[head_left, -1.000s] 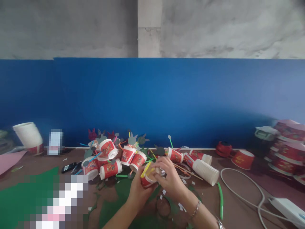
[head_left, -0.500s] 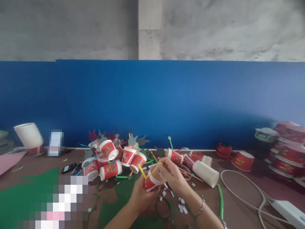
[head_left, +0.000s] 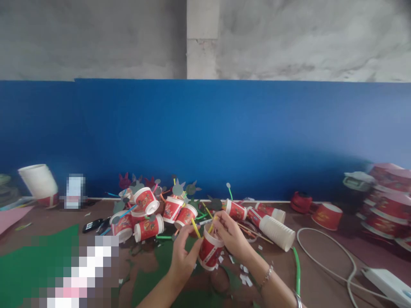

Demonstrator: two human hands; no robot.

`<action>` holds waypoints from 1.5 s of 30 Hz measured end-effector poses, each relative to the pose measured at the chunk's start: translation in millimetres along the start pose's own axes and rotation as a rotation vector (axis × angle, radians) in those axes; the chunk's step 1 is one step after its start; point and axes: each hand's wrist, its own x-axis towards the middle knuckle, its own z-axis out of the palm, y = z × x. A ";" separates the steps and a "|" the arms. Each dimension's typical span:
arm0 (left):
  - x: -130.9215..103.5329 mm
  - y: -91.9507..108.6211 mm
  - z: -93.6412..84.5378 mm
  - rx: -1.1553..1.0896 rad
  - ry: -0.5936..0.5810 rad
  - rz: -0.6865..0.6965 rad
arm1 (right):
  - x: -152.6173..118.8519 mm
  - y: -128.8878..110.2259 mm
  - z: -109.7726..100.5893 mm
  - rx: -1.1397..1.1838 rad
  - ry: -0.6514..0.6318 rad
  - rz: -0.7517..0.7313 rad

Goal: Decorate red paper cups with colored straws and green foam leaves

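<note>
A red paper cup (head_left: 212,252) with a white rim stands nearly upright between my hands. Two yellow straws stick up from it, a left straw (head_left: 195,228) and a right straw (head_left: 211,228). My left hand (head_left: 184,256) is closed on the cup's left side, its thumb against the wall and its fingertips by the left straw. At the rim, my right hand (head_left: 229,233) pinches around the right straw; its fingertips partly hide the cup's mouth. White paper scraps (head_left: 246,280) and a green sheet (head_left: 154,278) lie around the cup.
Decorated red cups (head_left: 149,228) with straws and paper discs pile up behind my left hand. Nested paper cups (head_left: 278,233) lie to the right, near a white cable (head_left: 321,273) and a power strip (head_left: 388,284). A blue panel (head_left: 205,137) rises behind the table.
The cup has turned from tilted to nearly upright. My left hand has shifted from under it to its left side, by the left straw. My right hand stays at the rim.
</note>
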 end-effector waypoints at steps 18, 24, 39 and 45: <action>-0.7 -3.3 1.8 0.074 0.081 0.112 | 3.2 0.0 8.2 0.366 0.209 0.325; -0.8 1.2 0.7 0.003 -0.001 -0.074 | 2.4 0.5 8.4 0.342 0.190 0.284; -13.1 11.6 26.4 -0.226 -0.159 -0.428 | -2.0 0.1 22.6 0.337 0.105 0.177; -9.5 16.7 28.0 -0.421 -0.158 -0.456 | -2.6 7.2 25.2 0.289 0.277 0.159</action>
